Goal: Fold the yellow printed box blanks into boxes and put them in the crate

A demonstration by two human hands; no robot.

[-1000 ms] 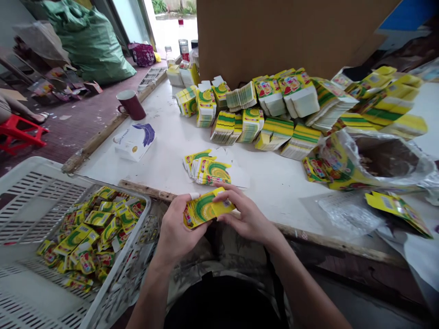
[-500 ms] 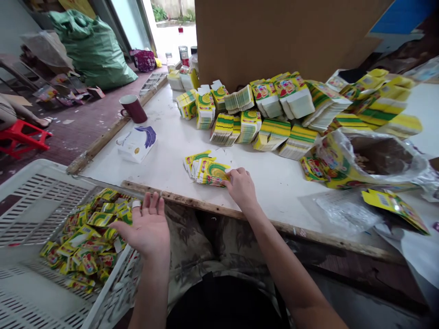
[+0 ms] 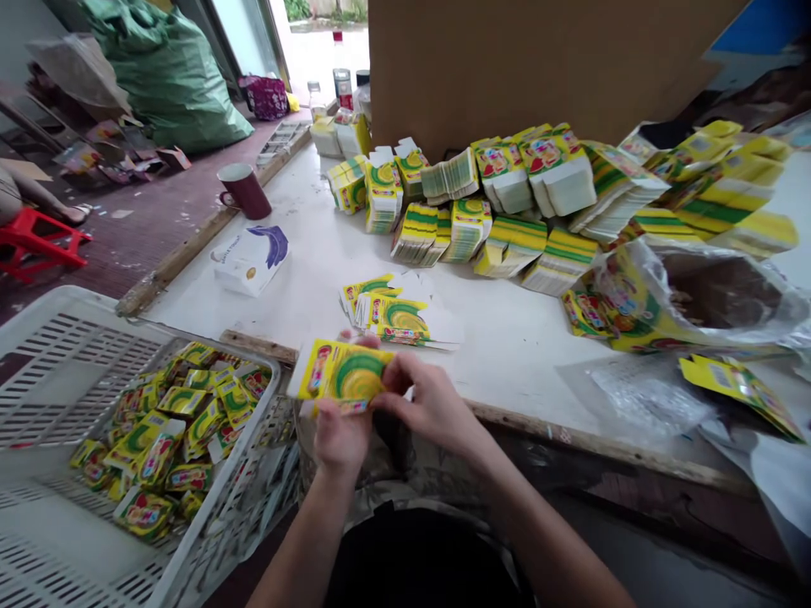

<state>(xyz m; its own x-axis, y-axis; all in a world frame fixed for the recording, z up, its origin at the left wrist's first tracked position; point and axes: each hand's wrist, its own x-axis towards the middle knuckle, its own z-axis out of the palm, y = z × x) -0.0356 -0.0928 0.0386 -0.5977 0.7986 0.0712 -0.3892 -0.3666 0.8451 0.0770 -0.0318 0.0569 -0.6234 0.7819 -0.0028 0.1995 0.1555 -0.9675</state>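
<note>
Both hands hold one flat yellow-and-green carton blank (image 3: 342, 376) just in front of the table's near edge. My left hand (image 3: 339, 435) grips it from below, fingers closed. From the right, my right hand (image 3: 424, 401) pinches its edge. A small pile of the same flat blanks (image 3: 396, 317) lies on the white table (image 3: 507, 338) just beyond the hands. To the left, a white plastic crate (image 3: 76, 338) holds several folded yellow cartons (image 3: 171, 431).
Stacks of yellow carton blanks (image 3: 507, 203) line the back of the table before a large brown cardboard sheet (image 3: 538, 59). A maroon mug (image 3: 244, 190) and a white-and-blue box (image 3: 250, 257) sit at left. A plastic bag (image 3: 697, 295) lies at right. Green sack (image 3: 165, 76) on floor.
My left hand, open over the crate half a second ago, has come back to the middle. My right hand lifted a blank off the pile, and both hands now hold it.
</note>
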